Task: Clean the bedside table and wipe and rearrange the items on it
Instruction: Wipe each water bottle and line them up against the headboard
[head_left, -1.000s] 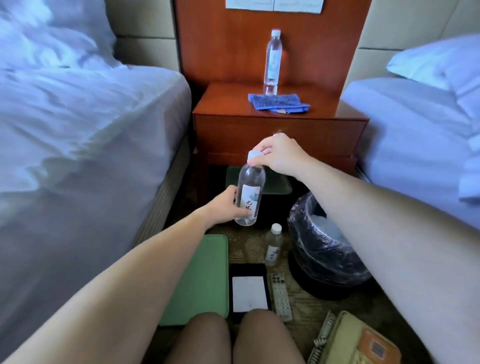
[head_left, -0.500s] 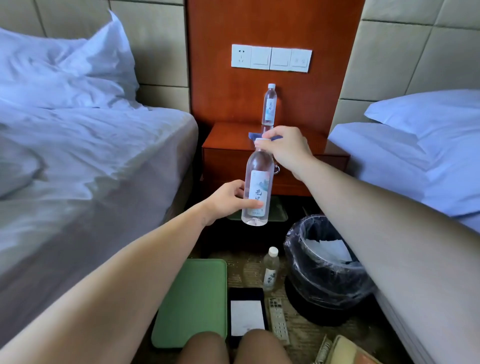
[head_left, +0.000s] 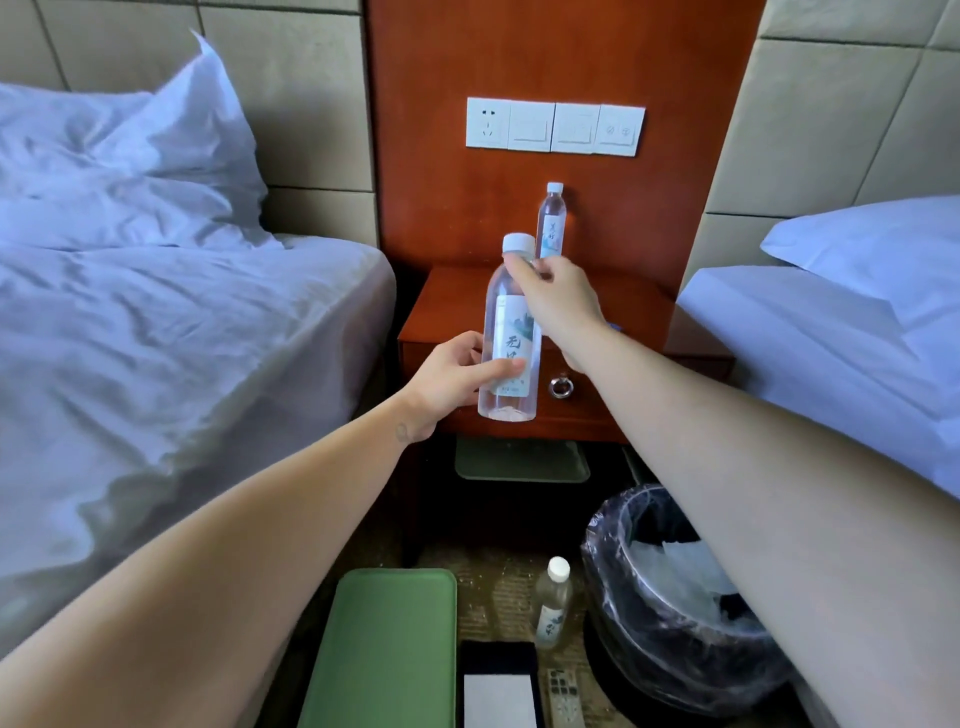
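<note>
**Both hands on a water bottle in front of the bedside table**

The left hand (head_left: 457, 379) grips the lower half of a clear water bottle (head_left: 506, 332). Its thumb lies across the front of the label and the other fingers curl round behind. The right hand (head_left: 558, 306) pinches the bottle's neck, fingertips closed on it just under the white cap (head_left: 518, 243). The bottle is upright and held in the air in front of the bedside table (head_left: 639, 306), with its base level with the drawer front.

Just beyond the right fingertips, a second bottle (head_left: 550, 221) stands at the back of the tabletop against the wooden panel. Just right of the left thumb tip, past the held bottle, a ring pull (head_left: 561, 387) hangs on the drawer.

Well below both hands, on the floor, a third small bottle (head_left: 553, 603) stands between a green tray (head_left: 384, 649) and a lined bin (head_left: 649, 649). A remote (head_left: 563, 696) lies nearer the person.
</note>
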